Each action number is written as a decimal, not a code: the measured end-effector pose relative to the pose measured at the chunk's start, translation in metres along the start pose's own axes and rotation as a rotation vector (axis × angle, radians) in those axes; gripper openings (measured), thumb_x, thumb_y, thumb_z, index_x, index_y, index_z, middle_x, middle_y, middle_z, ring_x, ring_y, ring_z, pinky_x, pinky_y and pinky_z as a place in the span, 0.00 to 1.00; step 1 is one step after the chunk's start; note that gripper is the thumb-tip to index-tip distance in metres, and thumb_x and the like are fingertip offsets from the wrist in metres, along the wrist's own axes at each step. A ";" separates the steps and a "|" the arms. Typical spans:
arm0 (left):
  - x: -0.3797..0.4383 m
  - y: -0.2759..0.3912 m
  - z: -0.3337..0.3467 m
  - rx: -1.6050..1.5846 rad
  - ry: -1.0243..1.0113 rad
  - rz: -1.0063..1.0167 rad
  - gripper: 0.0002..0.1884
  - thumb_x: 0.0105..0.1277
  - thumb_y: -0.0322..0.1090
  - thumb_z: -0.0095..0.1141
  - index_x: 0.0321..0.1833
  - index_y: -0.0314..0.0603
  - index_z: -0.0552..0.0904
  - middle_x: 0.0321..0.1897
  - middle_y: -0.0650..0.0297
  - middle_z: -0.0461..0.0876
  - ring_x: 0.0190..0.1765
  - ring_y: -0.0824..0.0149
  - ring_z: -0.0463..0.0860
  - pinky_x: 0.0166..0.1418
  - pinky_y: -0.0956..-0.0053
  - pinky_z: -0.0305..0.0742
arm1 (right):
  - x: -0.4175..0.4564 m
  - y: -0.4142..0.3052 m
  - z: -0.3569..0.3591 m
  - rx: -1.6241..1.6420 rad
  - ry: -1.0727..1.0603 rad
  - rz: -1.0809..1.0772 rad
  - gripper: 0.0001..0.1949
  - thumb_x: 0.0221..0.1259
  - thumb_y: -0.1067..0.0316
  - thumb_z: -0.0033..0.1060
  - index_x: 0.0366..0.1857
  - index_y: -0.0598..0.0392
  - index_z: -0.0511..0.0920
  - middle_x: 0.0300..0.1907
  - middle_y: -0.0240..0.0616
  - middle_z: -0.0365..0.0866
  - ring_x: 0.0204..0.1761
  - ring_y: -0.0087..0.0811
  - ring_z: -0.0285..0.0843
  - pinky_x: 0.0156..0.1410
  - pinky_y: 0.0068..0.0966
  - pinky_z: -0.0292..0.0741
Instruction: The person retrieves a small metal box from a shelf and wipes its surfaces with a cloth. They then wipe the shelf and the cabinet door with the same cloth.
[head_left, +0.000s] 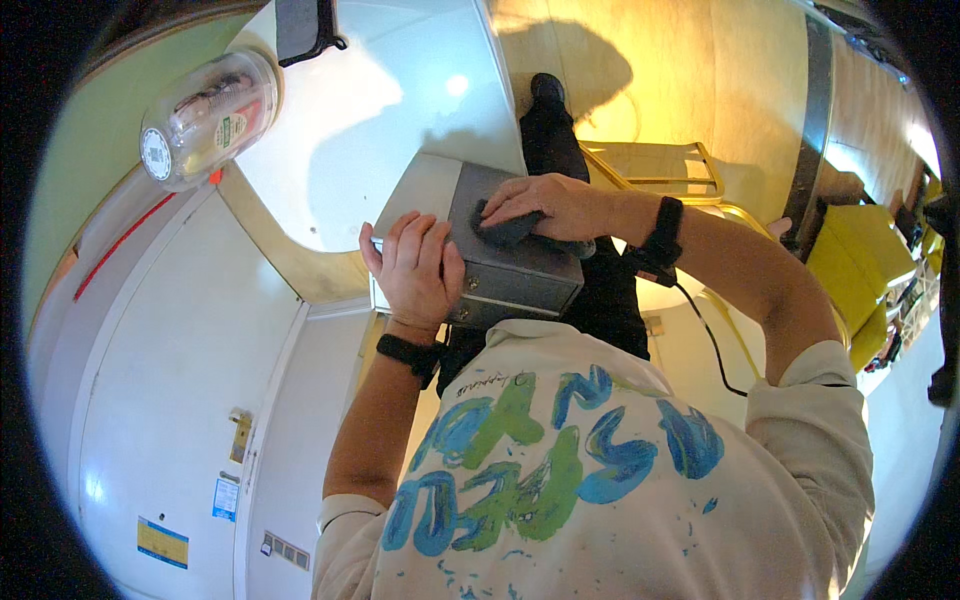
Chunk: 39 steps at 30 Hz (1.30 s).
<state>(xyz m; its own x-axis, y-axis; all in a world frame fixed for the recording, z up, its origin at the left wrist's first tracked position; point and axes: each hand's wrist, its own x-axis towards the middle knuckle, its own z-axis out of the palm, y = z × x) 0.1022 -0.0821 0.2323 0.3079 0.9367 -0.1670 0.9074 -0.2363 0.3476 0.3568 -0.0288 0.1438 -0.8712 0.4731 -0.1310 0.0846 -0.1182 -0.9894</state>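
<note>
A small grey storage box (517, 247), with round metal knobs on the side toward me, rests at the near edge of the white table, close against my body. My left hand (416, 274) grips its left part, fingers spread over the pale panel and thumb toward the knobs. In my right hand (551, 206) is a dark cloth (510, 229), bunched under the fingers and pressed on the box's grey top. The cloth's far end is partly hidden by that hand. Both wrists wear black bands.
On the white table (420, 82) stand a large clear plastic jar (206, 120) with things inside and a dark grey pouch (304, 30). A gold-framed folding chair (675, 180) is to the right. A black cable (709, 337) hangs by my right arm. A white door (180, 367) stands left.
</note>
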 end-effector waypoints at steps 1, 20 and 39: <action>0.001 0.001 -0.002 0.003 -0.003 0.001 0.12 0.69 0.41 0.57 0.48 0.46 0.88 0.52 0.64 0.85 0.64 0.60 0.81 0.84 0.38 0.46 | -0.002 -0.005 -0.003 0.033 -0.025 0.002 0.35 0.49 0.87 0.64 0.67 0.49 0.82 0.66 0.44 0.82 0.70 0.48 0.78 0.77 0.40 0.75; -0.010 -0.007 0.006 -0.151 0.135 -0.025 0.29 0.78 0.48 0.46 0.76 0.38 0.73 0.76 0.47 0.70 0.78 0.46 0.69 0.83 0.39 0.48 | 0.075 -0.010 0.005 -0.049 0.046 -0.164 0.20 0.52 0.76 0.62 0.52 0.60 0.85 0.53 0.52 0.86 0.58 0.56 0.84 0.67 0.44 0.79; -0.010 -0.001 -0.001 -0.106 -0.020 -0.102 0.30 0.79 0.51 0.46 0.78 0.46 0.75 0.81 0.52 0.68 0.83 0.53 0.65 0.85 0.36 0.42 | 0.112 -0.004 0.004 -0.087 0.067 -0.121 0.18 0.62 0.76 0.62 0.56 0.59 0.84 0.59 0.50 0.85 0.62 0.51 0.83 0.67 0.41 0.81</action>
<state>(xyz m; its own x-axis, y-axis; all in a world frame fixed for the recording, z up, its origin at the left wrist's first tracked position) 0.0977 -0.0912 0.2343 0.2228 0.9486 -0.2247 0.8993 -0.1110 0.4230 0.2575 0.0213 0.1336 -0.8434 0.5371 -0.0119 0.0252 0.0174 -0.9995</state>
